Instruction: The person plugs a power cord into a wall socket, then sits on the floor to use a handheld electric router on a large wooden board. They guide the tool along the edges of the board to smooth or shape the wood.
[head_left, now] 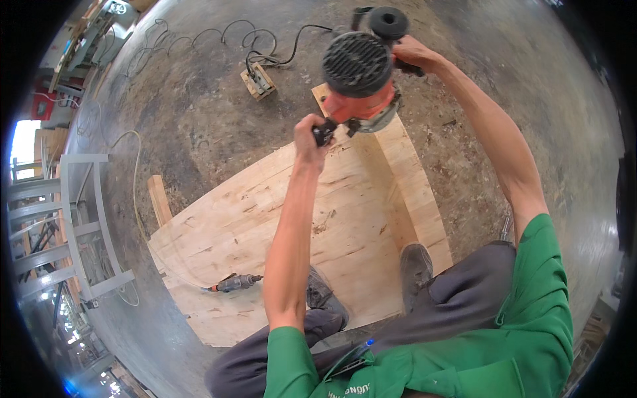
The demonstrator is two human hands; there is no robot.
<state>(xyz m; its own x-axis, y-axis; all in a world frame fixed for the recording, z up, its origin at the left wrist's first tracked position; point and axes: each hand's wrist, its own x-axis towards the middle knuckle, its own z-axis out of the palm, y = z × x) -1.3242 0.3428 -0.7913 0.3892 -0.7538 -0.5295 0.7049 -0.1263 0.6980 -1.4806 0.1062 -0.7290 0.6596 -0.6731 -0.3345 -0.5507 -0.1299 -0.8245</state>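
Observation:
A red and black plunge router [361, 86] is in both my hands at the far end of the board. My left hand [309, 140] is wrapped round its black left handle. My right hand [415, 56] grips the handle on the far right side, with part of the fingers behind the tool. Under it lies a large plywood panel [265, 219], with a raised strip of wood [415, 192] along its right part. The router's base hides the far edge, and I cannot tell whether it touches the wood. A small grey air tool [235, 283] rests on the panel's near left.
A black cord runs from the router to a wooden-cased socket block [258, 82] on the concrete floor. A thin hose [138, 179] leads to the air tool. A wood offcut [159, 199] touches the panel's left corner. A grey metal frame [86, 229] stands at left. My shoes [416, 272] are on the panel.

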